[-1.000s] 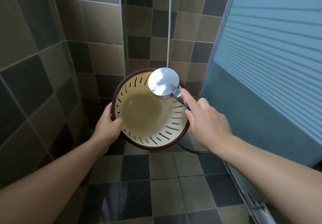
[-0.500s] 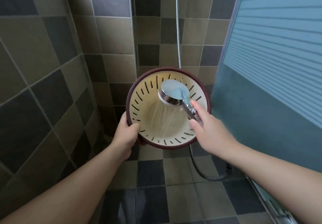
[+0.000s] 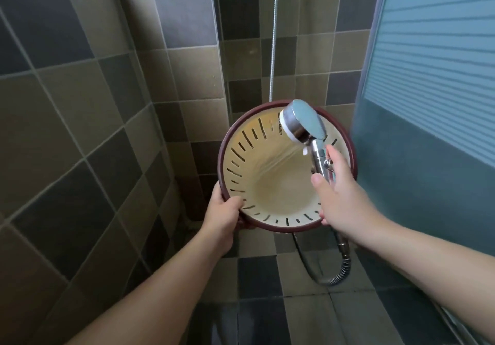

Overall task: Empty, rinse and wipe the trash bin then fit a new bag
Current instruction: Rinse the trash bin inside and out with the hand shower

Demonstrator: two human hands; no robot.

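The bin (image 3: 278, 183) could slip or swing away, since only the left hand (image 3: 223, 217) grips its near-left rim, fingers curled over the edge, while spray pushes on the inside wall. Water may also escape through the slots. The bin is held up, mouth tilted toward the camera, between both hands. The right hand (image 3: 340, 194) wraps the shower head (image 3: 304, 123) handle at the bin's right.

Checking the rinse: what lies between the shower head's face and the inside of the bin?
In the head view, only spraying water: streams run from the shower head onto the inner wall of the trash bin. Nothing else is in between.
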